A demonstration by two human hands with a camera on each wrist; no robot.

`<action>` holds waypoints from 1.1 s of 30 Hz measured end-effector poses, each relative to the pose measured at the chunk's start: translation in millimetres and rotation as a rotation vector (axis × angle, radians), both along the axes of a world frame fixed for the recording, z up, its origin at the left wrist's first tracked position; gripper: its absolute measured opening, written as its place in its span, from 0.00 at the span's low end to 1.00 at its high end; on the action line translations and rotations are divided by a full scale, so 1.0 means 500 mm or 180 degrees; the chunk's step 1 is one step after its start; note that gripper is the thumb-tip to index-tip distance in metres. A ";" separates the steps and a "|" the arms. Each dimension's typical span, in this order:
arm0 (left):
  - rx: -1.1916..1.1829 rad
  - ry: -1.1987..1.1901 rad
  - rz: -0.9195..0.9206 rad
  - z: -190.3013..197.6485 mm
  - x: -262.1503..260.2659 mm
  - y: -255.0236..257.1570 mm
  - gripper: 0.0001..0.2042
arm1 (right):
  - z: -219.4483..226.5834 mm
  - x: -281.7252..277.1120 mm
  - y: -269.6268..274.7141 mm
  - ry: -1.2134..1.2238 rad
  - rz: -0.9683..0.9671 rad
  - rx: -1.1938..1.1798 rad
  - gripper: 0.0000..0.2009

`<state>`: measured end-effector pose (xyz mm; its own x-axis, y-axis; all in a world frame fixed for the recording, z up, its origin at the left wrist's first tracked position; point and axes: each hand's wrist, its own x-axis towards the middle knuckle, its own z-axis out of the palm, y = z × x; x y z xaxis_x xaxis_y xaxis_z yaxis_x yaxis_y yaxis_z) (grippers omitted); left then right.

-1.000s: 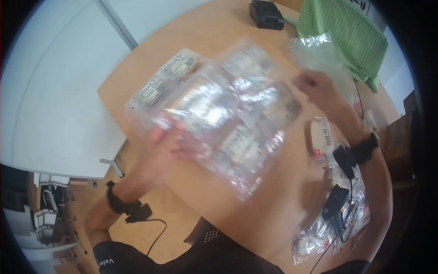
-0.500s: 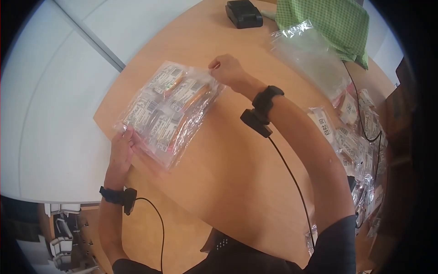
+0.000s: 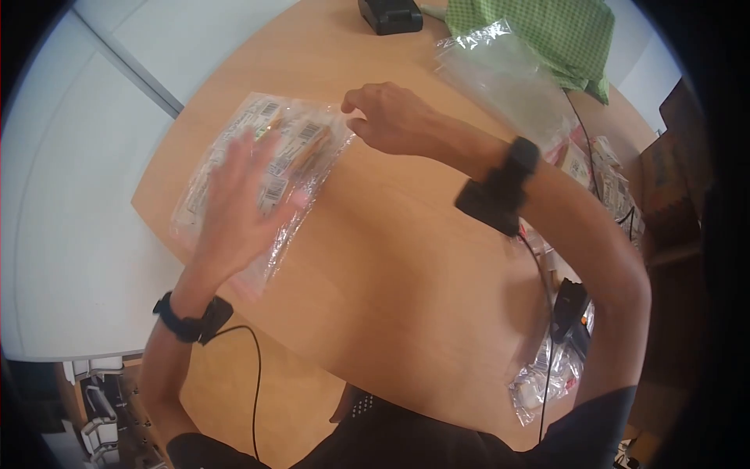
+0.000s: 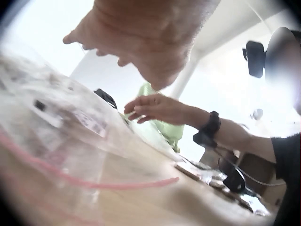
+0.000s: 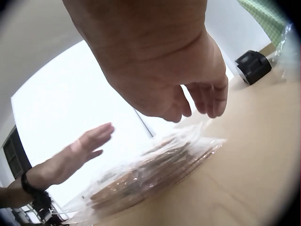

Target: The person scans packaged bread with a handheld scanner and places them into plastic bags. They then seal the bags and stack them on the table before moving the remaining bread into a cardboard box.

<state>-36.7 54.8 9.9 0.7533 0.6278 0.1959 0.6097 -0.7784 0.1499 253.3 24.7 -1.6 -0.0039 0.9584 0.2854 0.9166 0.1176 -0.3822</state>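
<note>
The clear bag (image 3: 297,150) lies flat on the counter (image 3: 398,258), off to your left, with labelled packets (image 3: 314,131) inside it. Its long axis runs on a slant, from the near left away toward the far right, and a pink strip (image 4: 94,183) crosses its near end.

Your left grip (image 3: 234,211) is the nearer one: it hangs over the bag's near half, palm down, fingers straight and spread, thumb out to the side. The right wrist view shows it raised clear of the plastic. Your right grip (image 3: 388,117) hangs just beside the far right corner, fingers loosely bent, thumb apart, pinching nothing; from there the bag lies to the left and toward you.

Any next hold on the bag would seem to turn on that slant: the left is better placed for the near end, the right for the far corner.
</note>
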 end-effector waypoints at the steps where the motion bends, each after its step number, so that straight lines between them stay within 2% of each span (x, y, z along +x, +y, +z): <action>1: -0.0021 -0.0020 -0.0009 -0.008 0.017 -0.006 0.34 | 0.020 0.008 -0.040 -0.0050 0.0214 -0.0041 0.14; 3: 0.0438 0.1000 -0.0252 -0.028 0.043 -0.008 0.36 | 0.079 0.035 -0.137 -0.0227 0.0333 0.0130 0.14; 6: 0.0128 0.1064 -0.0246 -0.063 0.041 0.017 0.37 | 0.167 0.059 -0.294 -0.0141 -0.0019 0.0007 0.14; 9: 0.0253 0.1115 -0.0431 -0.074 0.028 0.028 0.37 | 0.239 0.069 -0.442 -0.0113 -0.0538 -0.0145 0.14; 11: 0.0206 0.1179 -0.0548 -0.063 0.016 0.038 0.37 | 0.246 0.079 -0.537 -0.0109 -0.0924 -0.0265 0.14; 13: 0.0190 0.1237 -0.0606 -0.039 0.044 0.023 0.37 | 0.243 0.090 -0.626 0.0388 -0.1166 -0.0173 0.15; 15: 0.0666 0.0778 -0.1097 -0.010 0.094 -0.002 0.33 | 0.206 0.093 -0.700 0.0249 -0.1330 0.0028 0.13; 16: 0.0687 0.0762 -0.1178 -0.004 0.140 -0.017 0.33 | 0.182 0.092 -0.736 0.0169 -0.1387 0.0034 0.14; 18: -0.0104 0.0365 -0.2028 0.017 0.283 -0.039 0.27 | 0.148 0.085 -0.778 -0.0321 -0.1357 -0.0125 0.16; 19: 0.0038 0.0071 -0.2295 0.007 0.362 -0.044 0.23 | 0.137 0.079 -0.792 -0.0487 -0.1345 -0.0250 0.21; 20: 0.0195 -0.0231 -0.2550 -0.015 0.450 -0.045 0.20 | 0.122 0.074 -0.802 -0.0498 -0.1405 -0.0241 0.21; 22: -0.0100 -0.0204 -0.2670 -0.035 0.625 -0.056 0.18 | 0.094 0.066 -0.819 -0.0398 -0.1470 -0.0321 0.26; 23: -0.0045 -0.0372 -0.2493 -0.050 0.698 -0.068 0.18 | 0.084 0.066 -0.831 -0.0351 -0.1438 -0.0385 0.30; 25: 0.0022 -0.0542 -0.2362 -0.083 0.802 -0.097 0.19 | 0.070 0.056 -0.848 -0.0303 -0.1581 -0.0367 0.32; 27: -0.0271 -0.0345 -0.1540 -0.113 0.866 -0.122 0.19 | 0.060 0.043 -0.866 -0.0282 -0.1680 -0.0423 0.35; 29: -0.0432 -0.0058 -0.1589 -0.135 0.908 -0.109 0.17 | 0.051 0.037 -0.875 -0.0263 -0.1671 -0.0475 0.36; 31: -0.0598 0.0261 -0.1595 -0.143 0.900 -0.100 0.15 | 0.040 0.040 -0.884 -0.0227 -0.1547 -0.0609 0.40; 33: 0.0338 -0.0730 -0.1649 -0.135 0.874 -0.078 0.10 | 0.022 0.056 -0.897 0.0026 -0.1503 -0.0795 0.41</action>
